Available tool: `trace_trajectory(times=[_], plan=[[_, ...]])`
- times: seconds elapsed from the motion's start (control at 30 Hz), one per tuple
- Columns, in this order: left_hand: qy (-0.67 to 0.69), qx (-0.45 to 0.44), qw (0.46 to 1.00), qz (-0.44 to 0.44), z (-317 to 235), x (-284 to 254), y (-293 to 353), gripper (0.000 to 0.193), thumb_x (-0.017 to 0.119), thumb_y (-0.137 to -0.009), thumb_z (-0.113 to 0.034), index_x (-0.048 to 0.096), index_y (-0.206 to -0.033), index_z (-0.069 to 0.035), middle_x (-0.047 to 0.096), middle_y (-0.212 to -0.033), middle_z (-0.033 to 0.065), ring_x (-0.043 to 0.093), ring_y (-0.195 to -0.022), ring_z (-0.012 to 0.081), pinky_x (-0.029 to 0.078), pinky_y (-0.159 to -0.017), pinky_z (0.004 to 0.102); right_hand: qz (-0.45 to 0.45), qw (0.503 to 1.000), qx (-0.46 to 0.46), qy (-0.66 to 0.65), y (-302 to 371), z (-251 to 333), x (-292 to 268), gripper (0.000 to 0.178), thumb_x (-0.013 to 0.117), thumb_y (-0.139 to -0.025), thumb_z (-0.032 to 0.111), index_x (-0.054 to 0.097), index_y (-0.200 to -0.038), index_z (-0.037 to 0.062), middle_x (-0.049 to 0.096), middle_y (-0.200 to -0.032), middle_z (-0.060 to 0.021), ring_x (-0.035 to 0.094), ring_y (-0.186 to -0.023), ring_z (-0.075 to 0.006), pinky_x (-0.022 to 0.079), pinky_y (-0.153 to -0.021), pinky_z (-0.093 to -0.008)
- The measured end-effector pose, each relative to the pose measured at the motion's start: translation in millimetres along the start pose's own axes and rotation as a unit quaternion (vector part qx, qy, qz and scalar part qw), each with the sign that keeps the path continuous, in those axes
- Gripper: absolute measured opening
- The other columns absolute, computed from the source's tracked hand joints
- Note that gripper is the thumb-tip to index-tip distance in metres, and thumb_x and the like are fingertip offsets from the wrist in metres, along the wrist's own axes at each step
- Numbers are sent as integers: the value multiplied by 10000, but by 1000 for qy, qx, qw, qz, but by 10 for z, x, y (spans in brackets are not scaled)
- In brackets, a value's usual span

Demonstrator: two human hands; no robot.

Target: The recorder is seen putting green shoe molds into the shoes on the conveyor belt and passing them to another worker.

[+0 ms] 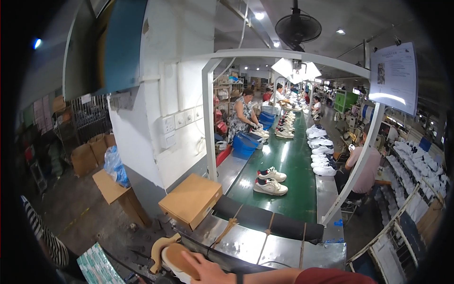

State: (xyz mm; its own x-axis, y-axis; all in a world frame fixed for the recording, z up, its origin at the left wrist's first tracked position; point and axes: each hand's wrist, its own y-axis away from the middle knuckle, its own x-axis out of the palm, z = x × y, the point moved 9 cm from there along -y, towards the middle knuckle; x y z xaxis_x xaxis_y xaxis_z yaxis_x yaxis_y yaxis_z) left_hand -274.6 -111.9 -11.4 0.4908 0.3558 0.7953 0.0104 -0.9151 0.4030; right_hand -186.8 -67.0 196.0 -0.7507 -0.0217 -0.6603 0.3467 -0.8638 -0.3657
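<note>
At the bottom edge my right hand (208,270) reaches in from the right, below a maroon sleeve and a dark wristband. Its fingers lie over the brown sole of a white-edged shoe (179,261), and the hand grips it; the shoe's lower part is cut off by the frame. Right beside the shoe's far left side curves a tan, padded-looking piece (160,248). My left hand does not show.
A closed cardboard box (191,199) rests on the metal edge ahead. Beyond the dark roller (283,225), a green conveyor belt (246,189) carries a pair of white shoes (271,186). White shoes line its right ledge. Co-workers sit and stand along both sides.
</note>
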Motion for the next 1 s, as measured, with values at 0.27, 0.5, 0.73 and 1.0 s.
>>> trace_trajectory(times=[0.27, 0.5, 0.73, 1.0], plan=[[-476, 44, 878, -1, -588, -445, 835, 408, 690, -937, -194, 641, -1267, 40, 718, -1162, 139, 674, -1069, 253, 517, -957, 393, 72, 779, 266, -563, 552, -1299, 395, 924, 516, -1042, 531, -37, -1646, 104, 426, -1562, -196, 465, -1397, -296, 329, -1186, -428], [-662, 10, 748, 41, -949, -589, 1697, 720, 947, -677, -215, 624, -1254, 68, 737, -1100, 146, 692, -980, 223, 561, -882, 365, 292, 418, 322, -797, 63, -857, 1766, 812, 405, -1008, 697, 482, -1494, 51, 646, -1356, -155, 646, -1192, -248, 511, -1027, -353], [-767, -51, 639, -14, -354, -1270, 1497, 865, 850, -750, -536, 591, -1322, 60, 646, -1306, 224, 625, -1201, 287, 498, -1008, 412, 312, 413, 292, -804, -116, -834, 1899, 742, 568, -972, 560, 478, -1495, 42, 645, -1317, -173, 668, -1108, -292, 538, -949, -393], [-780, 156, 602, -69, 152, -161, -41, 892, 790, -727, -676, 606, -1332, -47, 726, -1151, 201, 677, -1073, 400, 556, -843, 470, 302, 425, 218, -825, 174, -1498, 165, 611, 538, -1042, 502, 516, -1459, 56, 645, -1348, -100, 653, -1155, -188, 532, -999, -322]])
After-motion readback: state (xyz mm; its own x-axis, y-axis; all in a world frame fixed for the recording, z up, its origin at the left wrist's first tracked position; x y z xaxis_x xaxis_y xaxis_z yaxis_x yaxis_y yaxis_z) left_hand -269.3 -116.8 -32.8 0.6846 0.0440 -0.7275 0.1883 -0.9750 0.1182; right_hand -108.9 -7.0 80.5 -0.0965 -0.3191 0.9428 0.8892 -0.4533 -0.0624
